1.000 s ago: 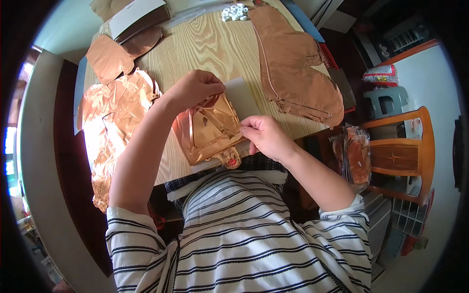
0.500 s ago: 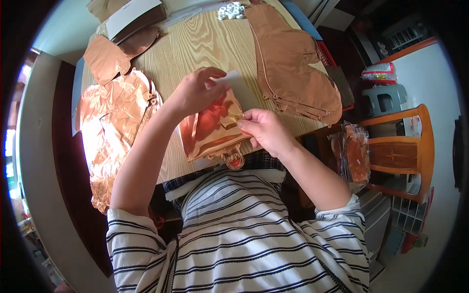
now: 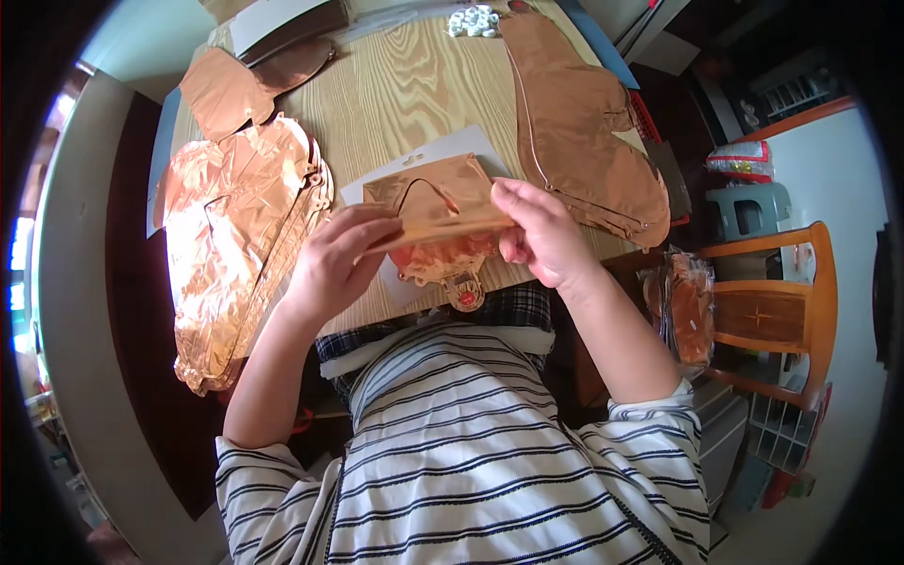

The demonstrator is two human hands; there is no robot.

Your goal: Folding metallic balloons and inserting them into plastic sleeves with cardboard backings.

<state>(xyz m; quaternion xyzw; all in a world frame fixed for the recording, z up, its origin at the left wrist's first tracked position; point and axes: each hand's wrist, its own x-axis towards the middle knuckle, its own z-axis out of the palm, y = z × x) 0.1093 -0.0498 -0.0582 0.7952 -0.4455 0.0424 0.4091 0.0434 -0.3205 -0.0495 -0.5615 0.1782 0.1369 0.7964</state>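
Note:
A folded rose-gold foil balloon (image 3: 428, 186) spans the space between my hands, close to the table's near edge. My left hand (image 3: 337, 256) pinches its left side, fingers on top and the thumb hidden beneath. At the right side my right hand (image 3: 546, 234) grips it between thumb and fingers. A fold runs across it from hand to hand, and its crinkled lower part ends in a rounded tab with a red spot. Beneath lies a white card (image 3: 480, 143) with a hang slot, partly covered by the foil.
Flattened copper foil balloons lie in piles at the left (image 3: 231, 226) and right (image 3: 574, 122) of the wooden table (image 3: 400, 89). Small white rings (image 3: 474, 21) sit at the far edge. Packed foil in clear bags (image 3: 689, 306) rests by a wooden chair (image 3: 819, 311) at right.
My left hand has come down and left to the foil's left side. The foil has turned and now stretches between both hands, baring more of the card.

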